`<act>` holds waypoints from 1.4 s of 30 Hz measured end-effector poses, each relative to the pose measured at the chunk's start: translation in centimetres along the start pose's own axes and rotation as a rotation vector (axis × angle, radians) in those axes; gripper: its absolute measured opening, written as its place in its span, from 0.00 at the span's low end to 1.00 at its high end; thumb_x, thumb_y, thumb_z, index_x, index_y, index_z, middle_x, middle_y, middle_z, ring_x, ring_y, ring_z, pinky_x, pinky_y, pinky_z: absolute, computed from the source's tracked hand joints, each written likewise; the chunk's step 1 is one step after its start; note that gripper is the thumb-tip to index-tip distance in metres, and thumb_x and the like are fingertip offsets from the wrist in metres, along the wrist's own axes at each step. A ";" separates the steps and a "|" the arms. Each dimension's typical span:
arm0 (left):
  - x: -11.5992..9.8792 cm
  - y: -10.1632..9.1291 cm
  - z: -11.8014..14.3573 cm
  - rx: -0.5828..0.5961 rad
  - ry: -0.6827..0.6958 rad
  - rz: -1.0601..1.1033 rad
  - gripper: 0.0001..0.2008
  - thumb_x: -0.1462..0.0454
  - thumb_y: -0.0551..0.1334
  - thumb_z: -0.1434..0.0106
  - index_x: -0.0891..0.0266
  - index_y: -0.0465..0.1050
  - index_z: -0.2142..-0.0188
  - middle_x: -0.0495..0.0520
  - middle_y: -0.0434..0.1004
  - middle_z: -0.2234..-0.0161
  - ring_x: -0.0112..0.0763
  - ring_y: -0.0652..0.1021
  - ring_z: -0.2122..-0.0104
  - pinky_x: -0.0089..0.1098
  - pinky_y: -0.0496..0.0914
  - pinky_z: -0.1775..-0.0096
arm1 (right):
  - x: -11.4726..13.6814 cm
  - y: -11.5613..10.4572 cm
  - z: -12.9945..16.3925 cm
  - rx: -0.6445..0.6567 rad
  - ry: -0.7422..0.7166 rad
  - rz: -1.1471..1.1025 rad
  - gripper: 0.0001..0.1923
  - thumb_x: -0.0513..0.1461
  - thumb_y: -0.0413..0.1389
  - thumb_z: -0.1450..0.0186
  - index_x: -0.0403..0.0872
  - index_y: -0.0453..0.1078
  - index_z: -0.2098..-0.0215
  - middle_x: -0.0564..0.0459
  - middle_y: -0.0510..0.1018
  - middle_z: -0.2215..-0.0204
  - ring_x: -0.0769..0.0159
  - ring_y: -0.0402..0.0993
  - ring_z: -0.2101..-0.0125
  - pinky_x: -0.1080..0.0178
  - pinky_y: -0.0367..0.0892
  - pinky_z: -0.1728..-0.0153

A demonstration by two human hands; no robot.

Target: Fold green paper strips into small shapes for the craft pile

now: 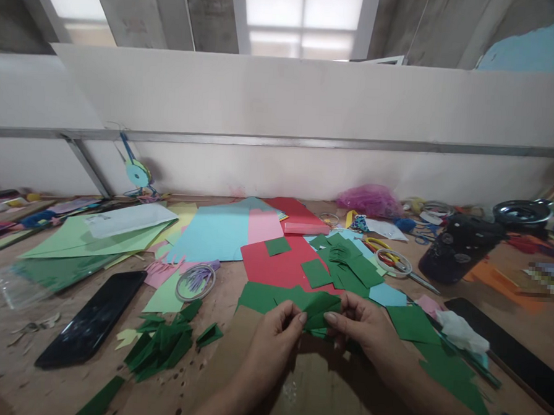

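The green paper piece (317, 310) sits near the middle of the surface's near edge, lifted just off a brown card sheet (232, 354) and pinched from both sides. The left hand (275, 328) closes thumb and fingers on its left end, and the right hand (359, 323) does the same on its right end, so each grip is clamped on the paper. Holding it at both ends keeps the small piece taut and level, which would suit creasing or folding it.

Just behind the hands lie more green squares (343, 263), spread over a red sheet (278, 263), close enough to pick up without stretching. To the left, beside the brown card, a heap of folded green pieces (163, 344) is gathered apart from the flat ones, seemingly so the two kinds stay sorted. A black phone (92, 325) lies face up further left, near a ring of tape (196, 282).

Toward the right edge rest scissors (395, 260) with coloured handles, a black bottle (455, 248) lying on its side and a green triangular offcut (454, 371). Light blue and pale green sheets (164, 232) lie toward the far left, against the white wall (310, 110).
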State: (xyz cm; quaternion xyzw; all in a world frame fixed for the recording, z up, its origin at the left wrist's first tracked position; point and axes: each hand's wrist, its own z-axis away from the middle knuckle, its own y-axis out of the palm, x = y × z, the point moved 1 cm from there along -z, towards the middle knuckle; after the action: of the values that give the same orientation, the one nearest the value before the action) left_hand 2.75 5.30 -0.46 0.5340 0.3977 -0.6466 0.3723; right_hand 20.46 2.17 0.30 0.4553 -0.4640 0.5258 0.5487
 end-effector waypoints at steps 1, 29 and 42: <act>0.0 0.0 0.0 -0.004 0.001 0.000 0.15 0.55 0.57 0.38 0.60 0.59 0.76 0.44 0.58 0.80 0.24 0.61 0.78 0.25 0.55 0.75 | 0.0 0.0 0.0 0.001 0.001 0.001 0.20 0.51 0.65 0.47 0.46 0.64 0.74 0.57 0.75 0.80 0.70 0.71 0.83 0.68 0.65 0.81; -0.1 -0.6 0.0 0.170 -0.043 0.070 0.17 0.51 0.55 0.35 0.61 0.63 0.73 0.45 0.62 0.80 0.24 0.64 0.82 0.25 0.58 0.78 | 0.0 -0.8 0.0 0.017 -0.094 -0.059 0.15 0.47 0.63 0.41 0.45 0.76 0.64 0.52 0.78 0.71 0.68 0.69 0.74 0.67 0.67 0.75; 0.2 -0.2 -0.3 0.162 0.065 -0.106 0.14 0.56 0.56 0.36 0.61 0.62 0.74 0.47 0.61 0.76 0.27 0.64 0.74 0.27 0.57 0.72 | 0.6 0.2 0.7 -0.014 -0.080 0.024 0.16 0.49 0.63 0.43 0.45 0.75 0.68 0.53 0.75 0.75 0.69 0.68 0.77 0.66 0.66 0.76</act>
State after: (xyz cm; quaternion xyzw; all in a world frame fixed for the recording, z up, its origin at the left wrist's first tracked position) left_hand 2.62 5.64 -0.70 0.5613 0.3837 -0.6776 0.2803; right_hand 20.21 1.53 0.98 0.4666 -0.4946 0.5105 0.5263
